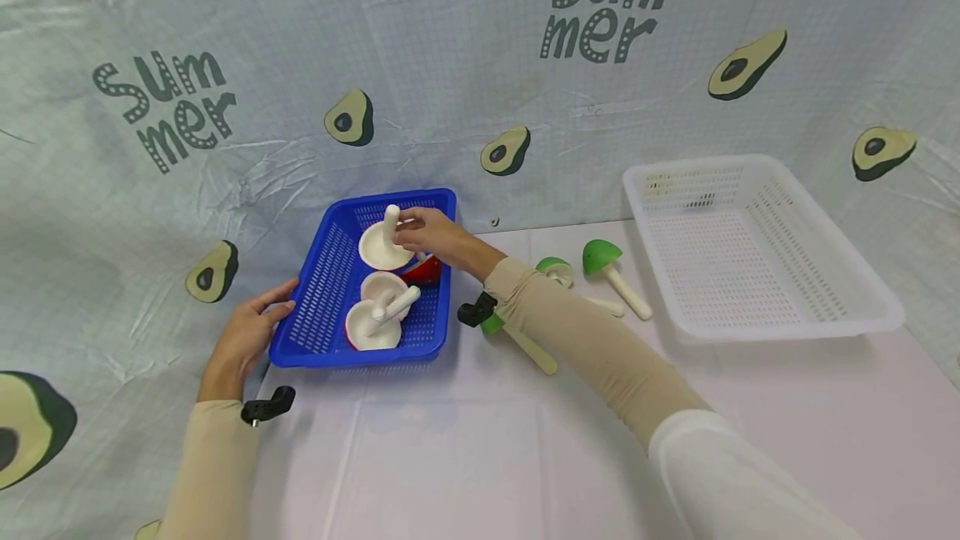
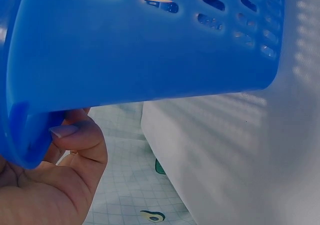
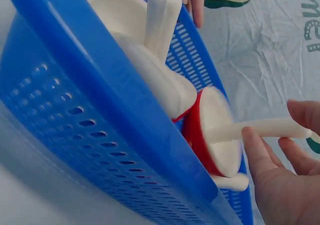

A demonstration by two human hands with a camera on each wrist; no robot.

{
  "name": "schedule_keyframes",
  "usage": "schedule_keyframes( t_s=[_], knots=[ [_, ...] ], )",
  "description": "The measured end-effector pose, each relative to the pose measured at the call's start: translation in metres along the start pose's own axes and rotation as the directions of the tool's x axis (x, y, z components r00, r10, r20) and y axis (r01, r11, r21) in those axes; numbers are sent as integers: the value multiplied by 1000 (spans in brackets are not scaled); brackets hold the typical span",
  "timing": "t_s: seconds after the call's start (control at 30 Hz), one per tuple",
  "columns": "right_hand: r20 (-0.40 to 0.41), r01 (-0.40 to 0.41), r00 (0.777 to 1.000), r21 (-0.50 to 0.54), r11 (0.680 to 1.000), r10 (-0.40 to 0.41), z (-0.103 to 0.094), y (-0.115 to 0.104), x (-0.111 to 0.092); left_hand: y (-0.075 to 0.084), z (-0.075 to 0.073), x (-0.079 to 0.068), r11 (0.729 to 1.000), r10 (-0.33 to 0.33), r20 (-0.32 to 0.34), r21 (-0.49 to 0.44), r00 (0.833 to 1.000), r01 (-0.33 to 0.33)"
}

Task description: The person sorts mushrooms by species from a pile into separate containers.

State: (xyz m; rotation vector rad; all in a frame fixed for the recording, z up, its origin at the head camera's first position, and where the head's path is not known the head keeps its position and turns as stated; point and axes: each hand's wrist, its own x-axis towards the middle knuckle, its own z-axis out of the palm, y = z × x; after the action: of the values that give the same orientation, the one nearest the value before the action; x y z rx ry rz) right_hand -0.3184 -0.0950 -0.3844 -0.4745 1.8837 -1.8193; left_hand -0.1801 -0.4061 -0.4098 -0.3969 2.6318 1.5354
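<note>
A blue basket [image 1: 352, 358] holds several toy mushrooms with white stems and red caps. At its far side my right hand [image 1: 435, 233] pinches the stem of one toy mushroom [image 1: 378, 250]. The right wrist view shows that mushroom's red cap [image 3: 196, 130] low in the basket, its pale underside facing the hand. Close by lies another red mushroom [image 1: 426, 272], partly hidden. Nearer the front are two more mushrooms [image 1: 369, 330], overlapping. My left hand [image 1: 243, 336] grips the basket's left rim; the left wrist view shows its fingers [image 2: 85, 135] curled under the edge.
Right of the blue basket, green-capped mushrooms [image 1: 602, 257] lie on the white table [image 1: 450, 457], some partly behind the right forearm. A white basket [image 1: 757, 332] stands farther right. A cloth printed with avocados [image 1: 480, 65] hangs behind the table.
</note>
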Motion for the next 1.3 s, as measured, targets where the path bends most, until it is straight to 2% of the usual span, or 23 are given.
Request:
schedule_keyframes(
  t_s=[0.23,0.47,0.73,1.1,1.3],
  knots=[
    [53,-13,998,-95,995,18,-8,-3,-11,0,2,-1,1000,-7,-8,16,1000,7],
    [84,-36,995,-112,993,46,-23,-9,-23,0,2,-1,1000,19,-10,12,1000,-19],
    [135,-19,990,-161,987,42,-40,-18,-40,0,0,-2,1000,2,0,10,1000,-2],
    [127,7,992,-180,984,17,-56,-30,-72,6,2,-2,997,-29,-18,67,999,30],
    [109,20,994,-178,984,-1,-68,-36,-96,10,4,-2,994,-19,-28,105,999,22]
  ],
)
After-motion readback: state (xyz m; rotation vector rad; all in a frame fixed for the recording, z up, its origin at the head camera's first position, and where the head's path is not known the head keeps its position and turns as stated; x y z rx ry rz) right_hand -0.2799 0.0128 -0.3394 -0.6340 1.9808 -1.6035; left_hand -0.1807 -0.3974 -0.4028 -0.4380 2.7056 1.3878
